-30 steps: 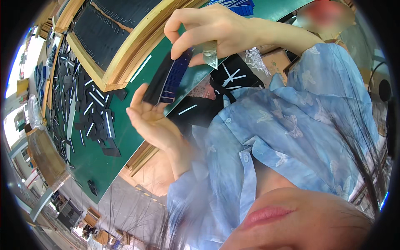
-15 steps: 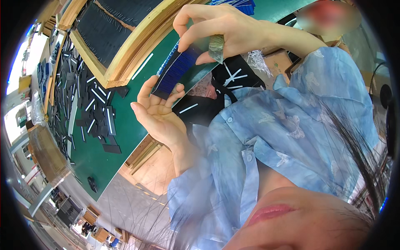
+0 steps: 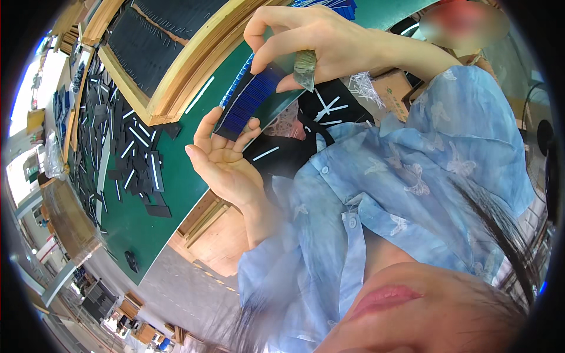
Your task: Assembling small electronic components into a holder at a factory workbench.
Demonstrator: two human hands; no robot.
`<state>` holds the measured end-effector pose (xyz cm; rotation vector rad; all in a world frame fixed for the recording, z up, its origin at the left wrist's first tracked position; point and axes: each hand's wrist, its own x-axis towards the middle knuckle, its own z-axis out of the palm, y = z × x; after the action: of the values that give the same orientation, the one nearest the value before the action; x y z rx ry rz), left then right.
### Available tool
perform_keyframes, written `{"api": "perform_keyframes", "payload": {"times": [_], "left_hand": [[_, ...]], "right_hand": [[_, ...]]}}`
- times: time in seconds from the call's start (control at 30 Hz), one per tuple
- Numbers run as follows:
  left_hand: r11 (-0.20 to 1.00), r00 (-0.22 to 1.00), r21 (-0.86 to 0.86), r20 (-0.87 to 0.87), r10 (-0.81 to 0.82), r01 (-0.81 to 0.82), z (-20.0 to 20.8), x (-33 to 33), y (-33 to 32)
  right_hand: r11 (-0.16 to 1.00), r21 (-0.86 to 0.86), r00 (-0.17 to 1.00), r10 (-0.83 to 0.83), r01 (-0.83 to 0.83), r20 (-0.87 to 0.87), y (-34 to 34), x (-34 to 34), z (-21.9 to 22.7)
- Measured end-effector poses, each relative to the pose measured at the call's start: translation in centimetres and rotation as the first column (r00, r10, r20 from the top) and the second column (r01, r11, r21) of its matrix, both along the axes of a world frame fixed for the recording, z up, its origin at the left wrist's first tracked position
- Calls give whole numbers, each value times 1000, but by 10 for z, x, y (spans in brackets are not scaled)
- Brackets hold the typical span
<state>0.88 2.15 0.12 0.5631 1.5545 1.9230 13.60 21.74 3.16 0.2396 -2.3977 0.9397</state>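
Note:
A dark strip (image 3: 250,101), lined with fine blue bristle-like lines and edged with a bright blue row, is stretched in a curve between my two hands. My left hand (image 3: 226,162) grips its lower end between the fingers, the thumb standing apart. At the upper end, my right hand (image 3: 312,44) pinches the strip between thumb and fingers. A greenish see-through wedge-shaped piece (image 3: 305,70) sits at the palm side of my right hand, by the bent fingers. What exactly it is cannot be made out.
A wooden-framed tray (image 3: 176,82) with black sheets stands on the green table (image 3: 141,235). Many black pieces and white sticks (image 3: 132,147) lie scattered at the left. On my lap is black cloth (image 3: 291,156) with white sticks. Blue strips (image 3: 335,7) lie at the top.
Both hands keep nearly the same place and grip. The strip has tilted slightly, so its bright blue edge shows a little more.

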Motion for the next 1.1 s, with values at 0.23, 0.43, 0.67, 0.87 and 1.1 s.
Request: {"api": "perform_keyframes", "payload": {"times": [0.23, 0.43, 0.67, 0.87, 1.1], "left_hand": [[1000, 999, 12, -29, -17, 17, -2, 1, 1], [1000, 999, 19, -31, -14, 15, -1, 0, -2], [1000, 999, -11, -27, -29, 28, 1, 2, 1], [999, 999, 25, -45, -19, 21, -1, -2, -4], [1000, 999, 9, -31, -18, 18, -1, 0, -2]], "right_hand": [[1000, 9, 1000, 6, -6, 11, -1, -1, -2], [1000, 14, 1000, -1, 1, -16, 0, 0, -5], [1000, 15, 999, -12, 12, 32, -5, 3, 5], [1000, 20, 1000, -2, 2, -21, 0, -1, -5], [997, 65, 996, -53, 48, 72, -5, 1, 5]]}}
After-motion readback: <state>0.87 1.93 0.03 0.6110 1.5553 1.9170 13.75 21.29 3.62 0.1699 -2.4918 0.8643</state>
